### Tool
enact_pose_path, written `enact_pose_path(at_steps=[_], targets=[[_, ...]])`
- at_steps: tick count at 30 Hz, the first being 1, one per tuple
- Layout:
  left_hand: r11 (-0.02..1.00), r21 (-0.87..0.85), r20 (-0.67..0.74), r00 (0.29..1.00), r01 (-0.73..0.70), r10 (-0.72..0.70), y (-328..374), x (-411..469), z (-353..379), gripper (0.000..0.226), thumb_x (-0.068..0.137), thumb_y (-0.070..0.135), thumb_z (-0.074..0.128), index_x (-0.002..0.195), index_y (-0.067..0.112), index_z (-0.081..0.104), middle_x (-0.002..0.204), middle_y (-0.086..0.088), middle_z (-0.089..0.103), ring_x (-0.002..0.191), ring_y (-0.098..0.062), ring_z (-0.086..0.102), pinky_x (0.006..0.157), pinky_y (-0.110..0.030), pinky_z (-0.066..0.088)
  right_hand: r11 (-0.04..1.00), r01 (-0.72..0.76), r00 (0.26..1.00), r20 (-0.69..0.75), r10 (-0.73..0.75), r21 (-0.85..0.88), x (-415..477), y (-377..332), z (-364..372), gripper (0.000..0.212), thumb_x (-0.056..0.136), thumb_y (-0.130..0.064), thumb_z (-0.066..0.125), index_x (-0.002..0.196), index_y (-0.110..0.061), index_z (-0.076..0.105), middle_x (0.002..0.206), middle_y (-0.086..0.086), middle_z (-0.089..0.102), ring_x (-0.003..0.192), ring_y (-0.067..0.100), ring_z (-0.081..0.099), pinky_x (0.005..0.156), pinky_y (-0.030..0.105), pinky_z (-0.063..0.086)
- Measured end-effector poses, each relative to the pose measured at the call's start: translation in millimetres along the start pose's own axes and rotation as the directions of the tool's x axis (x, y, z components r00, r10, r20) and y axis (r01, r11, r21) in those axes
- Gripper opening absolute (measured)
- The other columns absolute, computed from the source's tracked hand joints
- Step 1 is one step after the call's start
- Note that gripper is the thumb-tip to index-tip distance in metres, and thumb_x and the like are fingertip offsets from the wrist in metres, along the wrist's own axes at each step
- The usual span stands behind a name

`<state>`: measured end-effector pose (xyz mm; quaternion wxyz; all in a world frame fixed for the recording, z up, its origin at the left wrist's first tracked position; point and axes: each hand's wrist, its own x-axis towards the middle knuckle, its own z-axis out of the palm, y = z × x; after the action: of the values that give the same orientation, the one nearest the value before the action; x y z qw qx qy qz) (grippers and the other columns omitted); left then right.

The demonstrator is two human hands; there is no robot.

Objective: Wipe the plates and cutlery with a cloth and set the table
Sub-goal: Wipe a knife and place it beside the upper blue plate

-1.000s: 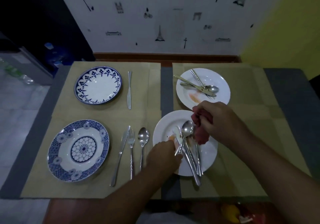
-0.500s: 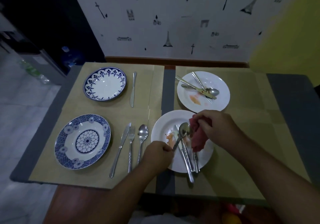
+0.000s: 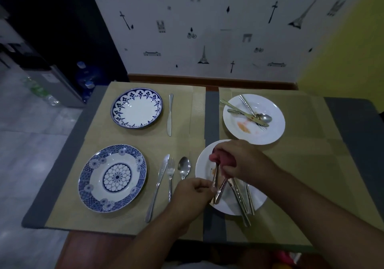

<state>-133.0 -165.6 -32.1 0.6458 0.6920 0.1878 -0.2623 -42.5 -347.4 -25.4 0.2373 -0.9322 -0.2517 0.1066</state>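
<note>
My left hand (image 3: 192, 193) pinches the handle of a spoon (image 3: 216, 177) over the near white plate (image 3: 202, 164). My right hand (image 3: 243, 160) grips a red cloth (image 3: 225, 160) wrapped round the spoon's bowl, which is hidden inside it. More cutlery (image 3: 242, 200) lies on the same plate, handles pointing towards me. A far white plate (image 3: 274, 123) carries an orange smear and a knife, fork and spoon (image 3: 249, 113).
Two blue-patterned plates (image 3: 113, 177) (image 3: 136, 107) sit on the left placemat. A knife (image 3: 158, 185), fork (image 3: 170, 177) and spoon (image 3: 184, 168) lie beside the near one, a single knife (image 3: 170, 114) beside the far one. The table's left edge drops to a tiled floor.
The red cloth has closed over the spoon's bowl, which showed bare before. Both hands shifted slightly over the near white plate; the view tilted upwards.
</note>
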Motion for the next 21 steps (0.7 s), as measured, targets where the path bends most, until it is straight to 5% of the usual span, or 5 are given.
enact_pose_path(at_steps=[6, 14, 21], targets=[[0.998, 0.030, 0.032, 0.998, -0.049, 0.048, -2, -1, -12, 0.023, 0.091, 0.006, 0.061, 0.078, 0.015, 0.077, 0.066, 0.004, 0.065, 0.066, -0.008, 0.058, 0.072, -0.031, 0.053, 0.972, 0.157, 0.988, 0.025, -0.155, -0.173, -5, -10, 22, 0.030, 0.092, -0.032, 0.052, 0.112, -0.018, 0.070, 0.107, -0.001, 0.067, 0.093, 0.019, 0.059, 0.082, 0.030, 0.043], [0.994, 0.029, 0.018, 0.994, -0.107, 0.107, 1, 0, -26, 0.014, 0.093, 0.005, 0.061, 0.093, 0.008, 0.075, 0.059, 0.012, 0.060, 0.055, -0.001, 0.052, 0.057, -0.016, 0.045, 0.971, 0.178, 0.975, -0.108, -0.196, -0.159, 10, -16, 16, 0.020, 0.084, -0.012, 0.068, 0.103, -0.012, 0.075, 0.101, 0.005, 0.074, 0.091, 0.023, 0.067, 0.083, 0.040, 0.056], [0.991, 0.044, 0.043, 0.991, -0.126, 0.124, -4, -3, -34, 0.018, 0.093, 0.004, 0.060, 0.088, 0.012, 0.076, 0.062, 0.009, 0.062, 0.060, -0.005, 0.055, 0.062, -0.022, 0.048, 0.970, 0.212, 0.972, -0.074, -0.222, -0.120, 14, -25, 17, 0.014, 0.085, -0.014, 0.069, 0.098, -0.017, 0.074, 0.096, -0.002, 0.071, 0.092, 0.015, 0.059, 0.084, 0.021, 0.040]])
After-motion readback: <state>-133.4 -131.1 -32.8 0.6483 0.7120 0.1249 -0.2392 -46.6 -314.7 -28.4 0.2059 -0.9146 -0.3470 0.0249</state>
